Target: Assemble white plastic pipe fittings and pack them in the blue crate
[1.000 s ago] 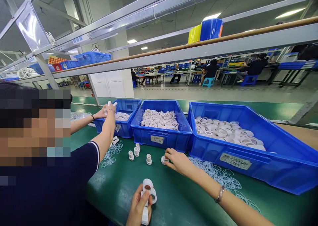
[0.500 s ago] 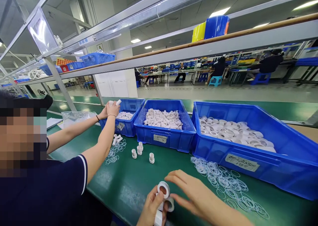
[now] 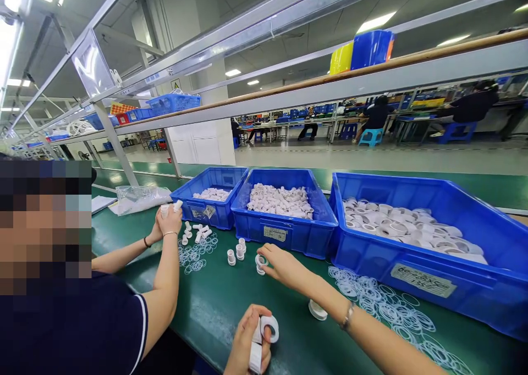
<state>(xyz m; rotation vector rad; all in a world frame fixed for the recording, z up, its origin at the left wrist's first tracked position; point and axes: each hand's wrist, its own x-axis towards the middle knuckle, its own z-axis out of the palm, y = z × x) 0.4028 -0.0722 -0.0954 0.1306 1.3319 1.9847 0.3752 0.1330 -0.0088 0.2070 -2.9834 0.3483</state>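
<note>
My left hand [image 3: 249, 339] is closed around several white plastic fittings [image 3: 269, 329] near the bottom of the view, the ring-shaped end of one facing up. Farther forward, my right hand [image 3: 278, 262] pinches a white ring-shaped piece [image 3: 261, 260] over a fitting on the green table [image 3: 223, 309]. Just left of it stand three upright white fittings [image 3: 231, 257]. Another white piece [image 3: 318, 310] rests on the table below my right forearm. Clear thin rings [image 3: 371, 298] lie in a loose pile to the right.
Three blue bins [image 3: 284, 243] of white parts line the table's back. A person [image 3: 74, 320] at the left holds white fittings [image 3: 177, 205] beside smaller fittings [image 3: 202, 233] and more thin rings [image 3: 196, 254]. A shelf rail [image 3: 289, 92] crosses above.
My right hand has moved forward and left from beside my left hand to the standing fittings, now with a ring-shaped piece. A white piece now shows below my right forearm. The co-worker's hands have lowered.
</note>
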